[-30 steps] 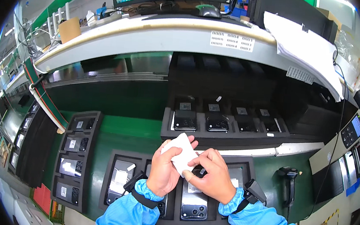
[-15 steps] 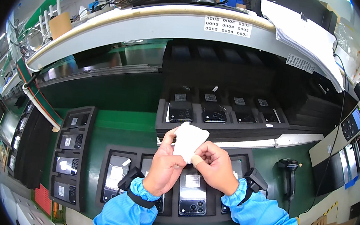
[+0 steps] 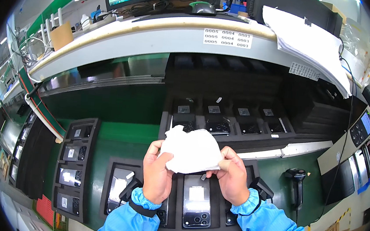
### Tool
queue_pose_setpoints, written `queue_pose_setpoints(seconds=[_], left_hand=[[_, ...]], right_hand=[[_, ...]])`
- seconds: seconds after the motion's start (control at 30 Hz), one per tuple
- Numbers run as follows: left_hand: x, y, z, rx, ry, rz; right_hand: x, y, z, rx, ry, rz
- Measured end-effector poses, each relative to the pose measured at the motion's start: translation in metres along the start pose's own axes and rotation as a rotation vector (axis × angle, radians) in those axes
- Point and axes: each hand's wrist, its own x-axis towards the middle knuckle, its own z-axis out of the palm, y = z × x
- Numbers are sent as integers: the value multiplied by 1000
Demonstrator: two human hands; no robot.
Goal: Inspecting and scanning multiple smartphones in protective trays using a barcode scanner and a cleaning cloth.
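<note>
A white cloth (image 3: 194, 150) is spread between my two hands, its edge uneven and its surface softly wrinkled. My left hand (image 3: 158, 168) pinches its left side between thumb and fingers. At the lower right corner, my right hand (image 3: 231, 172) grips it the same way. Beneath my hands lies a black foam tray (image 3: 177, 205) with smartphones in its slots. One smartphone (image 3: 196, 200) shows between my wrists, back side up, with a white label and a camera cluster at its near end. My forearms partly cover the phones on either side of it.
Another foam tray (image 3: 57, 188) of phones stands at left, and a further one (image 3: 231, 139) lies beyond my hands under a shelf (image 3: 156, 38). A handheld barcode scanner (image 3: 294, 186) stands at right, near a label printer (image 3: 355, 135). Paper sheets (image 3: 306, 42) hang over the shelf edge.
The cloth was bunched up between my hands and is now opened out wide. My hands have moved apart, and the view has tilted slightly upward.
</note>
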Motion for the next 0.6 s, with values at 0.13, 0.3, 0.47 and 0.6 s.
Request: queue_pose_setpoints(seconds=[0.13,0.3,0.47,0.6], left_hand=[[2,-1,-7,23,-21,-7],[3,-9,-4,233,-84,99],[1,-11,-2,311,-92,115],[4,-19,-1,312,-150,102]], right_hand=[[1,4,-4,130,28,-9],[1,-2,-9,222,43,10],[1,-17,14,114,138,177],[1,-7,12,-53,184,116]])
